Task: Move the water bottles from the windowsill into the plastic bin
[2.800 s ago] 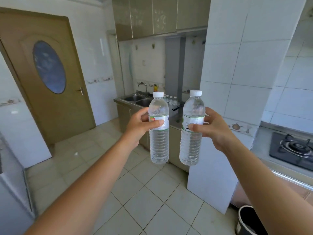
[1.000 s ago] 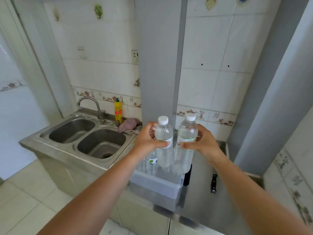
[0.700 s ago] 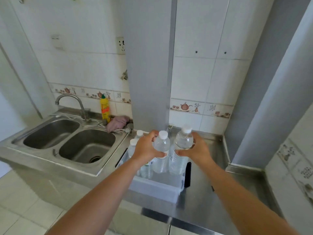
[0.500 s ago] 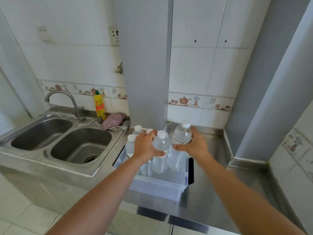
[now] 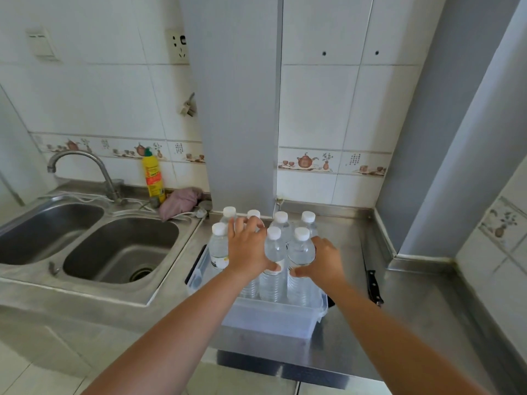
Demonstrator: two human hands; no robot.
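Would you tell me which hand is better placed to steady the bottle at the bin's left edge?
Left. The left hand is right beside that water bottle in the plastic bin; the right hand sits at the far side, with other bottles between.

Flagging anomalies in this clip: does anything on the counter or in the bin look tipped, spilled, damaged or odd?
Nothing stands out. The clear white-capped water bottles stand upright in the translucent plastic bin, with no spill on the steel counter. A black-handled knife lies flat right of the bin. The left hand and right hand touch the front bottles.
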